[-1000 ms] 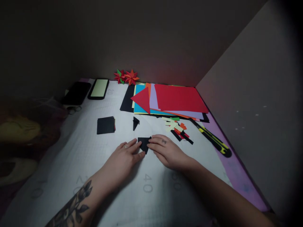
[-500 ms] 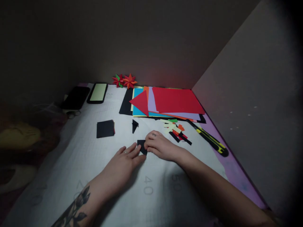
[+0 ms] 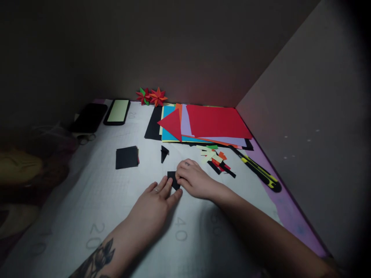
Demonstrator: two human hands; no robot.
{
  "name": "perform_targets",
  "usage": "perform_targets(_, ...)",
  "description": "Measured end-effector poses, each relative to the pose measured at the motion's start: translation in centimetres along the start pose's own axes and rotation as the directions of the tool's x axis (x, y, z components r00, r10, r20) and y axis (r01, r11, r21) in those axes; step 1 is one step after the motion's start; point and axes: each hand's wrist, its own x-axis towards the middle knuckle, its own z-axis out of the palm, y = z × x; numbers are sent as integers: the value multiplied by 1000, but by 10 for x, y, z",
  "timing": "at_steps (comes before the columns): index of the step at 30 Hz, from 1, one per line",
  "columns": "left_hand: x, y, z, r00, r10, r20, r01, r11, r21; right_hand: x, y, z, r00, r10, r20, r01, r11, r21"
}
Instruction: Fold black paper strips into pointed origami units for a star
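A white gridded cutting mat [image 3: 95, 200] covers the counter, with faint numbers printed along its near edge. At the far side lies a stack of coloured paper sheets [image 3: 217, 121], a red sheet on top, and a red triangle [image 3: 173, 124] overlaps the stack's left end.

The left hand [image 3: 158, 200] lies flat on the mat with its fingers released and stretched out, their tips touching the lower left edge of a black paper piece [image 3: 173, 179]. The right hand [image 3: 194, 179] sits just beside it, fingers curled down and grasping the piece's right edge. The piece lies on the mat between the two hands, in the middle of the counter.

A yellow-and-black utility knife [image 3: 257, 170] rests near the right edge of the mat. Two phones sit at the far left, one lit [image 3: 117, 111] and one dark [image 3: 88, 117]. A stack of black squares [image 3: 126, 157] lies left of centre. Two folded paper stars [image 3: 152, 96] stand against the back wall. Mixed paper scraps [image 3: 216, 158] are strewn between the right hand and the knife. A small folded black bit [image 3: 164, 153] lies just beyond the hands.
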Motion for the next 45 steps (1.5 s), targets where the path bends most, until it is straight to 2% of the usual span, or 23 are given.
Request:
perform_targets(7,2,4,-2,999,-13,45,12,1000,28,2,-5,0,999,52,-5,-52,999,-12)
perform_targets(18,3,2,-8,999,0,42,-2,999,47,3,0,0,1000,12,23,-12,1000,8)
perform_targets(26,4,3,0,1000,-10,30,8,999,40,4,-1,-2,1000,18,18,-19,999,40)
perform_targets(40,4,3,-8,999,-14,38,15,999,-28,4,-10,-3,998,58,35,-57,998,-27)
perform_targets(45,4,3,-6,999,-14,43,14,1000,0,5,-10,-2,998,54,24,-53,998,-34)
